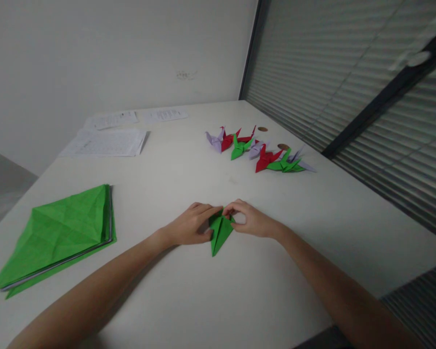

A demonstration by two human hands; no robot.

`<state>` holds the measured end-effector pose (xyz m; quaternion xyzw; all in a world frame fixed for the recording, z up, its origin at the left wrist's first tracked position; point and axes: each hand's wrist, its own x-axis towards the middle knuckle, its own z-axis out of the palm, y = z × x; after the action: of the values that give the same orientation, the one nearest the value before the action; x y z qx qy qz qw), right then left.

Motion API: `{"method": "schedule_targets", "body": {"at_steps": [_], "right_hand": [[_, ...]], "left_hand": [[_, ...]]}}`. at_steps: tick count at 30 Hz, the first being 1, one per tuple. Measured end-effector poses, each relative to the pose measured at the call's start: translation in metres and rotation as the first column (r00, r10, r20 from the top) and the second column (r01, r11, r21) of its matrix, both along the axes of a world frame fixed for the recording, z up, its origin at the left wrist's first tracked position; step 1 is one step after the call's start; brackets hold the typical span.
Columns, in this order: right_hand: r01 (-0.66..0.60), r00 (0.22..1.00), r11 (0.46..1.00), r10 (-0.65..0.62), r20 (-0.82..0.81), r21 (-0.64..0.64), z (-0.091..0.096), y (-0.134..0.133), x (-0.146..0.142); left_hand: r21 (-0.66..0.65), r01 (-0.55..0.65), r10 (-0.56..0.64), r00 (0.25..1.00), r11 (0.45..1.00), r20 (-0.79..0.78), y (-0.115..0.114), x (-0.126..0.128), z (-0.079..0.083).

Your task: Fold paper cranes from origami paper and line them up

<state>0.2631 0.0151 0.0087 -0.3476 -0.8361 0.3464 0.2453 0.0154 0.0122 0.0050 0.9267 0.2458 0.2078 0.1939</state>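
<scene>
A small folded green paper piece (pixel 220 234) lies on the white table (pixel 189 165) in front of me, its long point toward me. My left hand (pixel 191 225) presses its left upper edge with fingers closed on the paper. My right hand (pixel 252 220) pinches the top right corner of the same piece. Both hands meet at the paper's top.
A stack of square sheets with a creased green one on top (pixel 61 232) lies at the left. Several finished paper cranes in red, green and lilac (pixel 261 150) sit at the far right. Printed papers (pixel 107 140) lie at the back. Window blinds (pixel 349 82) run along the right.
</scene>
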Motion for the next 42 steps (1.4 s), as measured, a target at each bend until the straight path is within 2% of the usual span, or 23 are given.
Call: {"method": "schedule_targets", "body": {"at_steps": [5,10,15,19,23,28,30,37,42], "right_hand": [[-0.014,1.0,0.997,0.016,-0.019,0.075,0.003,0.004,-0.001],[0.075,0.992,0.995,-0.068,-0.103,0.063,0.004,0.006,0.0],[0.164,0.981,0.975,-0.145,-0.13,0.151,0.0,0.009,0.002],[0.147,0.983,0.975,-0.126,-0.137,0.164,-0.001,0.007,-0.002],[0.107,0.993,0.973,-0.095,-0.069,0.202,-0.003,0.009,0.001],[0.044,0.993,0.941,-0.078,0.087,0.336,-0.001,0.019,0.015],[0.005,0.984,0.93,-0.07,0.165,0.368,0.001,0.02,0.019],[-0.086,0.952,0.918,-0.039,0.304,0.386,0.012,0.012,0.019],[-0.116,0.942,0.932,-0.007,0.337,0.343,0.01,0.014,0.021]], "left_hand": [[-0.029,-0.016,0.017,1.0,0.999,0.026,0.001,0.0,0.001],[-0.037,-0.057,0.059,0.996,0.998,0.06,0.001,0.0,0.003],[-0.061,-0.056,0.064,0.987,0.997,0.15,0.0,0.002,0.0],[-0.093,-0.076,0.092,0.979,0.993,0.181,0.0,0.003,-0.004],[-0.072,-0.043,0.052,0.991,0.996,0.125,0.001,0.003,-0.004],[0.068,-0.063,0.057,0.994,0.996,0.089,0.007,-0.002,-0.001],[0.087,-0.052,0.047,0.997,0.995,0.058,0.007,-0.004,0.0],[0.114,-0.033,0.03,0.999,0.993,0.029,0.01,-0.006,0.002],[0.073,-0.02,0.02,1.0,0.997,0.007,0.012,-0.008,0.003]]}}
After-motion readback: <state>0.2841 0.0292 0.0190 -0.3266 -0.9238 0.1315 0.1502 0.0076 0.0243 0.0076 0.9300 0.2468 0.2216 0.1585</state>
